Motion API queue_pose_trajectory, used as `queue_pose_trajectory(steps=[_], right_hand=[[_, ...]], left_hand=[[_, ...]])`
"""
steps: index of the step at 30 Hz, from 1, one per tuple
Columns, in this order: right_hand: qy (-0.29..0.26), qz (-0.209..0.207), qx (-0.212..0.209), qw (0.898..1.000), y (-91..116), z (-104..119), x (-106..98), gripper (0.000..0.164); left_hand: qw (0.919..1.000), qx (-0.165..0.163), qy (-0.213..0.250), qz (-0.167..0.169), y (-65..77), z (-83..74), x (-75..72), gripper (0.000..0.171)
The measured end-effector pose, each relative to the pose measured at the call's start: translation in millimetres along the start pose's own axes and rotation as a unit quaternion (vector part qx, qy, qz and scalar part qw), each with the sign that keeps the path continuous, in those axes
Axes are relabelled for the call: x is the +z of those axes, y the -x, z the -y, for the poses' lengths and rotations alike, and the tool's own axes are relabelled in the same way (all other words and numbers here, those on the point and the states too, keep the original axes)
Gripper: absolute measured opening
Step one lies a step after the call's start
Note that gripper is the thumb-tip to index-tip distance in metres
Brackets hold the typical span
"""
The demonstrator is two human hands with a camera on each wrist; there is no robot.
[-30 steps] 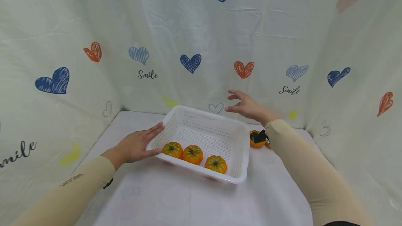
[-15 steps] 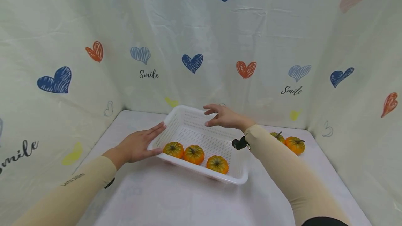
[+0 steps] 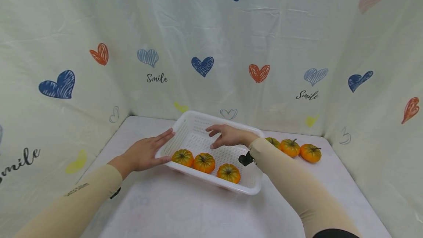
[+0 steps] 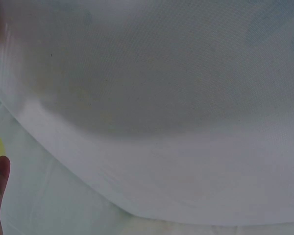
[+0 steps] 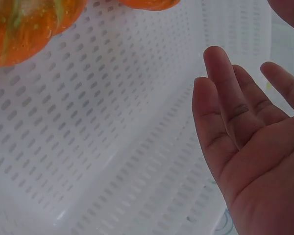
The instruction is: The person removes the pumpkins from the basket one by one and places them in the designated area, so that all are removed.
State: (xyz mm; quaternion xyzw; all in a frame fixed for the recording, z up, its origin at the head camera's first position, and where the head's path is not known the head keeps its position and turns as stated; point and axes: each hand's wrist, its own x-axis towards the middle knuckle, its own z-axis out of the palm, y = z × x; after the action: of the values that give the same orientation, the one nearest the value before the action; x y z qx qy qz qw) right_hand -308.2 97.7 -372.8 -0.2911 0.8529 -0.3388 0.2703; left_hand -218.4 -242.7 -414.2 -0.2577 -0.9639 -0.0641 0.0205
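Observation:
A white perforated plastic basket (image 3: 211, 181) sits at an angle on the table. Three small orange-and-green pumpkins, the left one (image 3: 182, 157), the middle one (image 3: 204, 163) and the right one (image 3: 228, 173), lie along its near side. My left hand (image 3: 143, 154) rests on the basket's left rim with straight fingers and thumb apart. Over the inside of the basket hovers my right hand (image 3: 229, 136), nothing in it, its fingers loosely bent. The right wrist view shows that same palm (image 5: 269, 161) bare, beside the basket's holed wall, with a pumpkin (image 5: 32, 29) at upper left.
To the right of the basket, several more pumpkins lie in a row on the white-covered table (image 3: 178, 212): one partly behind my sleeve (image 3: 272, 141), a middle pumpkin (image 3: 289, 148) and an outer pumpkin (image 3: 310, 152). A curtain (image 3: 228, 36) printed with hearts stands behind and at both sides.
My right hand has come left and down from beyond the basket's far rim to over its inside, uncovering the pumpkins at the right. The left hand has kept its place on the rim.

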Motion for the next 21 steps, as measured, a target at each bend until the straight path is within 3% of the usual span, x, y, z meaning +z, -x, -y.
queue_pose_trajectory(steps=[10, 21], right_hand=[[0.032, 0.048, 0.008, 0.998, -4, -6, 18, 0.066], [0.007, 0.096, 0.026, 0.995, -3, -12, 31, 0.073]], left_hand=[[1.0000, 0.003, 0.004, -0.002, 0.5, 1.0, 0.9, 0.085], [1.0000, 0.001, 0.001, -0.001, -0.2, 0.6, 0.6, 0.086]])
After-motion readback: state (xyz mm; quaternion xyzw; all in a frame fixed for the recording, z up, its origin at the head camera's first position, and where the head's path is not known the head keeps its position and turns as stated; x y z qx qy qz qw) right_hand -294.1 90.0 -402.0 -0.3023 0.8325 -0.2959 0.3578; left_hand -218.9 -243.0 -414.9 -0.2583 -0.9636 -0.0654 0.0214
